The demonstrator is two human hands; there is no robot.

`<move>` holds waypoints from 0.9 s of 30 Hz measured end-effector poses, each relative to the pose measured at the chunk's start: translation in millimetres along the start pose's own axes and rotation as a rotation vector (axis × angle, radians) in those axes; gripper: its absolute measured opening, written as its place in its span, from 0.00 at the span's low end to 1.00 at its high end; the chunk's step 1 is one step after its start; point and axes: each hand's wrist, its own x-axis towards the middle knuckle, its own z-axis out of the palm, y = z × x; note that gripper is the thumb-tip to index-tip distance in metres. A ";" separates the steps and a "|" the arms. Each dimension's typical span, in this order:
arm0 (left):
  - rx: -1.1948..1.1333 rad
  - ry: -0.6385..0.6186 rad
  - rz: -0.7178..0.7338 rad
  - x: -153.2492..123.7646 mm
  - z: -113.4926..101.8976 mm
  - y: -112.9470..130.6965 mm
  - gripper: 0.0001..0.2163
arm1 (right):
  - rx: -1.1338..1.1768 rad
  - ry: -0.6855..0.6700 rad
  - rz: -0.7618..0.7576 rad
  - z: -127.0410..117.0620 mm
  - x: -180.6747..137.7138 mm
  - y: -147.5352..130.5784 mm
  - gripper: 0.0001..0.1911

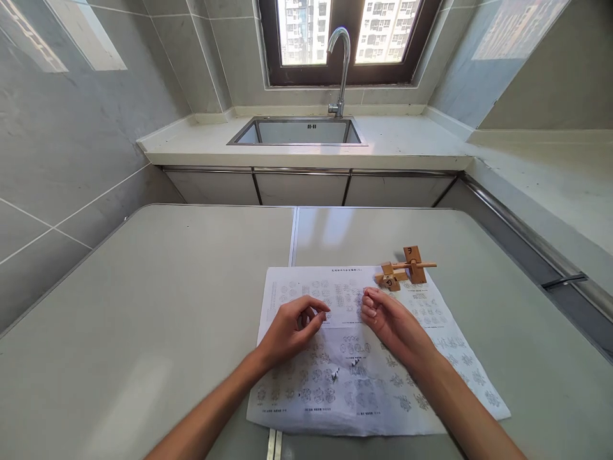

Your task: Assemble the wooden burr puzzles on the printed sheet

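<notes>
My left hand (293,328) rests on a large printed instruction sheet (445,345) spread on the grey table (143,306), its fingers curled loosely with nothing visible in them. My right hand (389,318) lies beside it on the sheet, fingers bent inward, also holding nothing that I can see. Just beyond my right hand, at the sheet's far right corner, stands a small wooden puzzle (405,269) of blocks crossed by a thin rod. Two tiny dark-and-white bits (343,368) lie on the paper between my forearms.
Behind the table runs a pale counter (412,144) with a steel sink (299,131) and a curved tap (341,64) under a window. Tiled walls stand at left and right. A seam (292,236) divides the table down its middle.
</notes>
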 end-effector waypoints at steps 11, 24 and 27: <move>0.010 -0.001 0.002 0.1 -0.9 0.3 0.10 | -0.042 -0.007 -0.046 4.4 -3.1 -1.0 0.15; 0.005 -0.004 0.006 -0.9 -0.3 -1.2 0.10 | -0.355 0.426 -0.716 -6.6 -10.1 -18.1 0.16; 0.008 0.001 0.004 -0.8 -0.3 -0.9 0.10 | -0.335 0.466 -0.684 -20.1 -0.9 -23.2 0.17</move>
